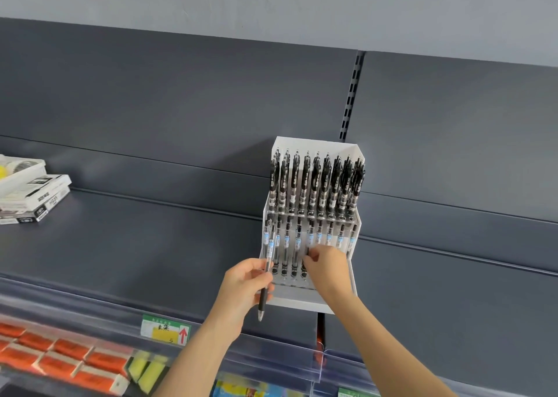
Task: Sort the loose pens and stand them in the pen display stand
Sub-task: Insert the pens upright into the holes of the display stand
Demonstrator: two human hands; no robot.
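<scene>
Pinched tip-down by the left hand (246, 281), a loose pen (267, 271) waits while the right hand (329, 265) grips a second pen (304, 268), apparently seating it in the stand (297, 300).

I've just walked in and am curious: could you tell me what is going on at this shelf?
A person is filling the white pen display stand. Their left hand holds a loose pen, tip down, at the stand's left edge. Their right hand touches the pens in the lower row. The upper row looks full.

The pen display stand (311, 301) sits on the shelf (136, 245), boxes (33, 194) far left, pens (317, 182) standing inside.
</scene>
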